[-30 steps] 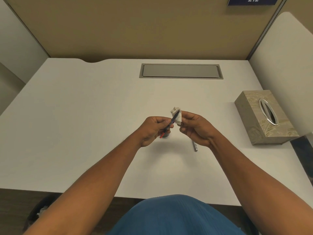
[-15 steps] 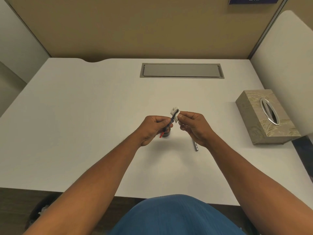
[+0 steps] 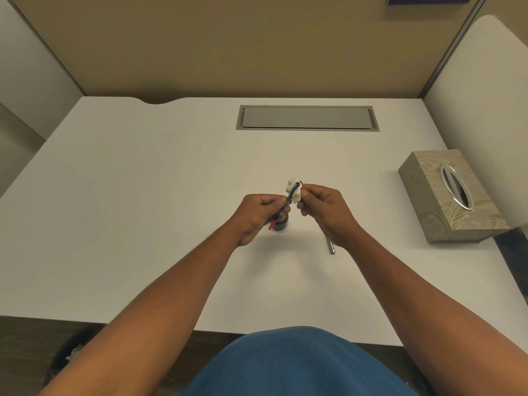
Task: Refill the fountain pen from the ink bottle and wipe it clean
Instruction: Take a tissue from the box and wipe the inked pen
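My left hand [image 3: 257, 214] grips a thin dark fountain pen part [image 3: 290, 197] with a red end low at its left, tilted up to the right. Its upper tip lies against a crumpled white tissue [image 3: 294, 190], which my right hand [image 3: 325, 212] pinches. A dark ink bottle [image 3: 281, 224] stands on the white desk [image 3: 143, 210] just below my left hand, half hidden by it. A silver pen barrel [image 3: 331, 247] lies on the desk under my right wrist, mostly covered.
A beige patterned tissue box [image 3: 448, 195] with a silver oval slot stands at the right edge of the desk. A grey cable hatch [image 3: 307, 118] is set in the desk at the back. Partition walls close off the back and right. A waste bin [image 3: 71, 355] shows below left.
Both hands stay in place above the desk. The tissue has shifted slightly along the pen's tip between the right hand's fingers.
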Demonstrator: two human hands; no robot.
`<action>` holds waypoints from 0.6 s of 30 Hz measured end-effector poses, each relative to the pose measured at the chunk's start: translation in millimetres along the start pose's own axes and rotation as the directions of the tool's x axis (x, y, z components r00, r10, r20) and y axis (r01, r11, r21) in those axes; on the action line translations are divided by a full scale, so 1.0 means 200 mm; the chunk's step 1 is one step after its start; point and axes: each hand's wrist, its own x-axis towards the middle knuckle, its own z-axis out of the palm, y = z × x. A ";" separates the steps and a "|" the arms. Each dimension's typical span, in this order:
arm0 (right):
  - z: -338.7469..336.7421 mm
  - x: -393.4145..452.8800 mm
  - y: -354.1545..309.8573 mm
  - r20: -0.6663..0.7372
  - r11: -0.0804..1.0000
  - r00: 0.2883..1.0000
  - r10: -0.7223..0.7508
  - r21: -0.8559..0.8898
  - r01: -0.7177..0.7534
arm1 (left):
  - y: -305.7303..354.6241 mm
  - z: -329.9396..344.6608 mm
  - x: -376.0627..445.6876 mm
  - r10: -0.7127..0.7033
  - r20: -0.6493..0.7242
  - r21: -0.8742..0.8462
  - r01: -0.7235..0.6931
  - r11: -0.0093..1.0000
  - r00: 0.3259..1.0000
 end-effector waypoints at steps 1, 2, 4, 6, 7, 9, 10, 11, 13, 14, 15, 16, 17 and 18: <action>0.00 0.00 0.00 0.021 1.000 1.000 0.008 0.013 -0.009 | 0.01 0.00 0.00 0.001 -0.004 -0.009 -0.001 1.000 1.000; 0.00 0.00 -0.01 0.036 1.000 0.999 0.012 0.019 -0.013 | 0.01 0.00 0.00 0.001 -0.005 -0.017 -0.001 1.000 1.000; 0.01 -0.01 -0.02 0.046 1.000 0.999 -0.001 0.015 0.000 | 0.02 0.00 0.00 0.002 -0.001 -0.024 -0.002 1.000 1.000; 0.02 -0.01 -0.04 0.025 1.000 0.999 -0.022 0.000 0.022 | 0.02 0.00 0.00 0.005 0.005 -0.015 -0.005 1.000 1.000; 0.02 -0.02 -0.05 0.008 1.000 1.000 -0.028 -0.011 0.028 | 0.02 0.00 0.00 0.008 0.006 -0.006 -0.008 1.000 1.000; 0.03 -0.01 -0.06 -0.031 0.999 0.999 -0.035 -0.031 0.034 | 0.02 -0.01 0.00 0.020 0.004 0.013 -0.020 1.000 1.000; 0.04 -0.01 -0.06 -0.046 0.999 0.998 -0.036 -0.033 0.034 | 0.02 -0.01 0.00 0.027 0.004 0.025 -0.027 0.999 1.000; 0.04 -0.01 -0.07 -0.060 0.999 0.998 -0.033 -0.033 0.031 | 0.02 -0.01 0.00 0.033 0.003 0.040 -0.034 0.999 0.999; 0.05 0.00 -0.07 -0.092 0.999 0.996 -0.016 -0.036 0.013 | 0.03 -0.02 0.00 0.046 -0.001 0.080 -0.046 0.996 0.999; 0.05 0.00 -0.07 -0.107 0.999 0.994 -0.006 -0.039 0.002 | 0.03 -0.02 0.00 0.051 -0.005 0.098 -0.050 0.994 0.999; 0.06 0.00 -0.07 -0.122 0.999 0.993 0.002 -0.043 -0.007 | 0.03 -0.02 0.00 0.055 -0.008 0.113 -0.054 0.992 0.998; 0.06 0.00 -0.07 -0.138 0.999 0.990 0.008 -0.048 -0.015 | 0.03 -0.02 0.00 0.061 -0.009 0.129 -0.060 0.990 0.998; 0.07 0.00 -0.07 -0.155 0.998 0.988 0.014 -0.056 -0.023 | 0.04 -0.02 0.00 0.069 -0.008 0.152 -0.067 0.986 0.998; 0.07 0.00 -0.07 -0.174 0.997 0.984 0.023 -0.064 -0.034 | 0.04 -0.02 0.00 0.077 -0.006 0.183 -0.074 0.980 0.997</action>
